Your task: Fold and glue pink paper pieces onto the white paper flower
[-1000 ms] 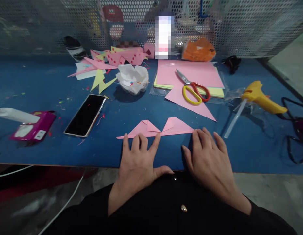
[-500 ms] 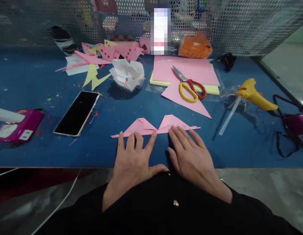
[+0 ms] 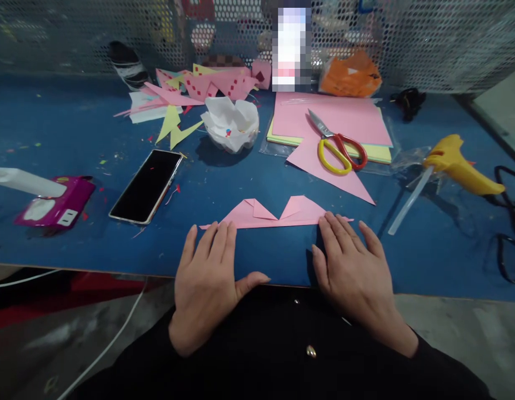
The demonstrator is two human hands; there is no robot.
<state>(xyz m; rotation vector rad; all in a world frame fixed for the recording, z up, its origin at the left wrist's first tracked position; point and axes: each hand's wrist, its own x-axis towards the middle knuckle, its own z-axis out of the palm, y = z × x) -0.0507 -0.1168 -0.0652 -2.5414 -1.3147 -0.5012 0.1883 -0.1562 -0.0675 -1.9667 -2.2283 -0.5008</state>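
A folded pink paper (image 3: 278, 221) lies flat on the blue table, with two raised flaps and a V-shaped notch between them. Fingertips of my left hand (image 3: 209, 283) rest at its left end; that hand is open, thumb stretched out to the right. My right hand (image 3: 353, 272) is open too, its fingertips pressing on the lower edge near the right end. Both hands lie palm down. Beyond the paper, scissors (image 3: 336, 147) with one yellow and one red handle rest on a pink paper piece (image 3: 324, 166) and a stack of coloured paper (image 3: 328, 116).
A phone (image 3: 146, 186) lies to the left, by a purple packet (image 3: 59, 203). Behind are a white paper bowl (image 3: 232, 125), yellow and pink scraps (image 3: 180, 128), and an orange packet (image 3: 351, 75). A yellow glue gun (image 3: 461, 166) with its stick stands right. Mesh (image 3: 240, 33) backs the table.
My hands have moved apart along the paper's lower edge, left hand to its left end and right hand toward its right end. The whole view has shifted slightly.
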